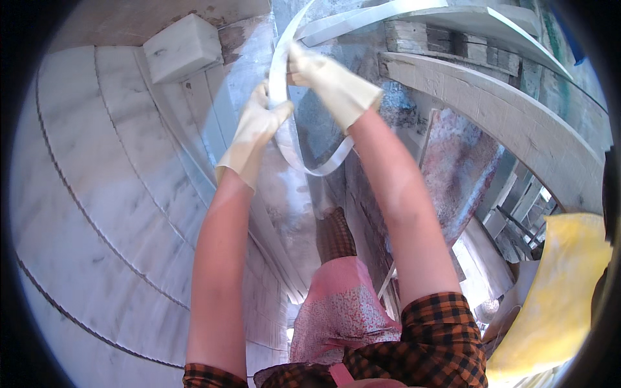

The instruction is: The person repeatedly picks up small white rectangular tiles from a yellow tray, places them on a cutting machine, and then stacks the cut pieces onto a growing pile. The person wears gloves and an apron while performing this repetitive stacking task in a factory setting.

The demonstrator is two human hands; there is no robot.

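Both my hands wear cream rubber gloves and are raised at the top middle of the view. A flat white strap (279, 74) runs between them, curving up out of the picture. My left hand (261, 119) is closed on the strap, its thumb lying against it. Just above and to the right, my right hand (314, 68) grips the strap too, fingers bent around its edge. Below the hands the strap hangs in a loose loop (317, 172) that comes up beside my right wrist. Some fingertips are hidden behind the strap.
Grey-veined white stone slabs (123, 194) fill the left side, with a white stone block (182, 48) beyond them. A wooden beam (504, 97) curves across the right. More white strap (369, 18) lies at the top. A yellow sheet (556, 297) hangs at the lower right.
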